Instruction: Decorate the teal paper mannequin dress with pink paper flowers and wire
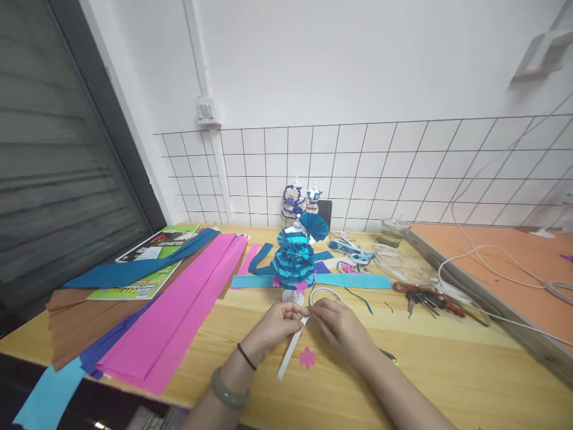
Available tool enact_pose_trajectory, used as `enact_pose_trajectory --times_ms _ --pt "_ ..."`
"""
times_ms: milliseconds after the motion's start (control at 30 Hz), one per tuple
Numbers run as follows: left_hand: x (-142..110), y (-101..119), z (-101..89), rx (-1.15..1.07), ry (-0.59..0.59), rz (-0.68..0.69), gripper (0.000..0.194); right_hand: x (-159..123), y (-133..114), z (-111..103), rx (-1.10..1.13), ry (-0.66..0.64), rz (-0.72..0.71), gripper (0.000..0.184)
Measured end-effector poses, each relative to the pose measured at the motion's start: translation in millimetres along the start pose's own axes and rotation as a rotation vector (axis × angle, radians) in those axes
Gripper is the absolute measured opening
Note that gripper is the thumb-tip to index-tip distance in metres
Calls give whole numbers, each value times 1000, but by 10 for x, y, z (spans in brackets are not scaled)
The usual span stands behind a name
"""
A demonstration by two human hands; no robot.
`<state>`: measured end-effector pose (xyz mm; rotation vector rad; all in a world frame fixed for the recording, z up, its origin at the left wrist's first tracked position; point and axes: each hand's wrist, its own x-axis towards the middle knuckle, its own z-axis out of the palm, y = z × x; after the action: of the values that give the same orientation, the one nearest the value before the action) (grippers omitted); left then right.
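Observation:
My left hand [276,327] and my right hand [339,325] meet fingertip to fingertip just in front of a blue crepe-paper craft [293,261]. Between their pinched fingers is a white strip of tape [290,353], its free end hanging toward me. A white tape roll [329,290] shows behind my right fingers, partly hidden by them. On the wood below lies a pink paper flower [307,358]. The craft has ruffled tiers, a pleated blue fan [314,226] at its top and pink flowers [301,288] at its lower edge. Its white base stands close behind my fingertips.
Pink crepe paper [179,310], brown sheets [67,316] and a magazine [156,257] cover the left side. Pliers and other tools [425,298] lie at right, near a glass bowl [394,232]. Two smaller crafts [293,197] stand at the back. A white cable [496,316] crosses the right.

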<state>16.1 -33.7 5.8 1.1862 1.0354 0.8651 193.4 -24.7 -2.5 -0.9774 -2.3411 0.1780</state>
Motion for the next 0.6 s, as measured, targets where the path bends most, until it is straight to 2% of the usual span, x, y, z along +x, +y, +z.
enact_pose_trajectory --times_ms 67,167,267,367,500,600 --pt "7 -17 -8 -3 -9 6 26 2 17 3 21 15 55 29" --pt "17 -43 -20 -12 -18 30 26 12 27 -65 38 -1 230 30" --pt "29 -68 -29 -37 -20 39 29 -4 13 -216 -91 -152 403 28" --pt "38 -79 -34 -66 -32 32 33 -89 -19 -342 -253 -327 504 27" --pt "39 -78 -38 -75 -53 38 36 -318 -40 -317 -394 -378 502 19" --pt "35 -79 -41 -64 -62 40 37 -521 -12 -226 -499 -337 397 22"
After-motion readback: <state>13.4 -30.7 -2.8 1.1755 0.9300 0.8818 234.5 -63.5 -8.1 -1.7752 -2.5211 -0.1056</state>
